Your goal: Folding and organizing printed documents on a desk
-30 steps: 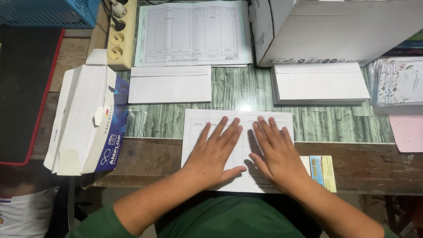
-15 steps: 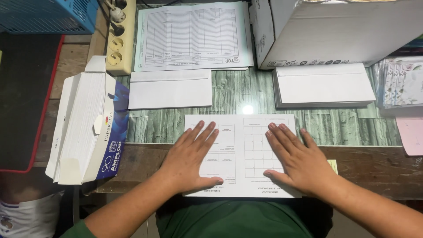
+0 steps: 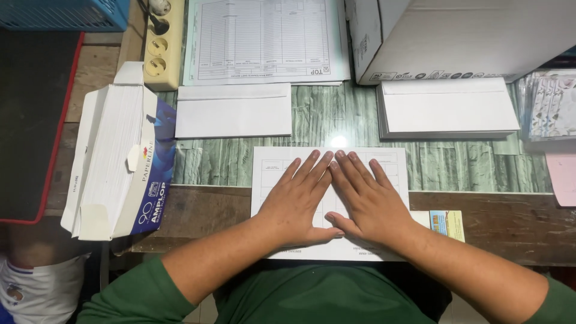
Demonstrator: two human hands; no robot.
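A white printed sheet of paper [image 3: 273, 171] lies flat at the table's near edge. My left hand [image 3: 297, 198] and my right hand [image 3: 366, 201] both press palm-down on its middle, side by side, fingers stretched away from me and index fingers nearly touching. Neither hand holds anything. My forearms in green sleeves cover the sheet's lower edge.
An open box of envelopes [image 3: 117, 156] stands at the left. A single white envelope [image 3: 234, 111] and a stack of envelopes [image 3: 447, 108] lie beyond the sheet. Farther back are a printed form [image 3: 264, 39], a power strip [image 3: 162, 42] and a large cardboard box [image 3: 462, 36].
Half a second ago my hands were spread apart toward the sheet's sides; now they have slid back together at its middle, as they were a second ago.
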